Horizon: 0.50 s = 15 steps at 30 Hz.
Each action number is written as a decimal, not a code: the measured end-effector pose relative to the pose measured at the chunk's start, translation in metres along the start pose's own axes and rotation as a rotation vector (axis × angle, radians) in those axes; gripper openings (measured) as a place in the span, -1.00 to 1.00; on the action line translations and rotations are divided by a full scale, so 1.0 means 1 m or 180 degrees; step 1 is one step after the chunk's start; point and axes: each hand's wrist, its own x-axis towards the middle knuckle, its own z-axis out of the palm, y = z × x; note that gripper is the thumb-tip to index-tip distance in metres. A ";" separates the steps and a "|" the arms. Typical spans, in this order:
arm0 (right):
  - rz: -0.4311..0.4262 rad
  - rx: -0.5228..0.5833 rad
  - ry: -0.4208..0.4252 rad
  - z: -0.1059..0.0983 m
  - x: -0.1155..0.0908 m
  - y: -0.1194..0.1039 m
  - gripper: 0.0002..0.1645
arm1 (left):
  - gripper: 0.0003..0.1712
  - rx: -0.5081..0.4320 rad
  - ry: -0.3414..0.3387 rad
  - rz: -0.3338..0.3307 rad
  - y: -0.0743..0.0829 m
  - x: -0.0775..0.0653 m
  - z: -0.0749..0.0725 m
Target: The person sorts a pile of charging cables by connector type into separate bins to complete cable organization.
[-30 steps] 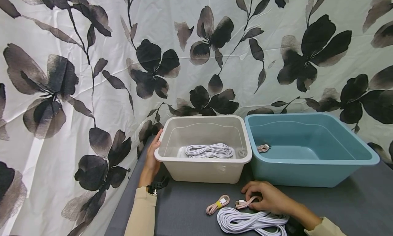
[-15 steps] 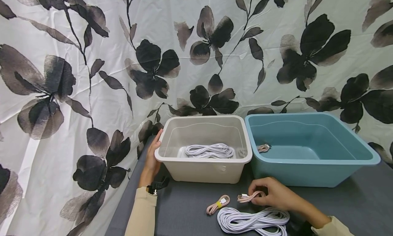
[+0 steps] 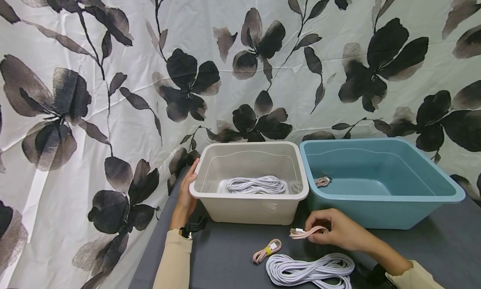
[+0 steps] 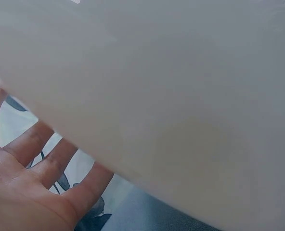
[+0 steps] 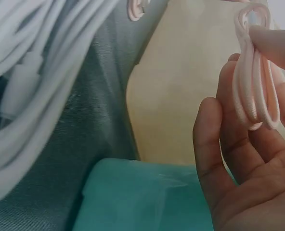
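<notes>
1. The right hand [image 3: 338, 230] pinches a pink cable [image 3: 300, 234] between thumb and fingers; its other fingers are loosely curved.
2. That cable is folded into a small bundle, its metal plug [image 3: 296, 231] pointing left. It appears to be off the desk [image 3: 225, 255], in front of where the two bins meet.
3. The left hand [image 3: 186, 195] lies along the left side of the beige bin [image 3: 251, 209], touching it near the rim. Its fingers are nearly straight and spread; the left wrist view hides their tips behind the bin's edge.
4. A white coil [image 3: 256, 185] lies on the floor of the beige bin.
5. The blue bin [image 3: 368, 216] stands just beside it on the right, with a small pink bundle [image 3: 322, 181] near its left wall.
6. On the desk, in front of the beige bin, lies a banded cable [image 3: 263, 254], pink with a yellow tie [image 3: 268, 250].
7. Near it, to the right, lies a larger white cable [image 3: 293, 270] in loops. The right wrist view shows a white plug [image 5: 21, 89] among them.
8. A floral curtain [image 3: 240, 92] hangs behind the bins.
</notes>
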 end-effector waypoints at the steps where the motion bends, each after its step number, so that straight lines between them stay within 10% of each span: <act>1: 0.0009 0.0017 -0.0005 -0.001 0.000 -0.001 -0.84 | -0.26 -0.0005 -0.0003 -0.0002 0.000 0.000 0.000; 15: 0.0116 -0.0225 0.0030 -0.011 0.007 -0.032 -0.86 | -0.30 -0.0013 0.0025 -0.0027 0.002 0.000 0.000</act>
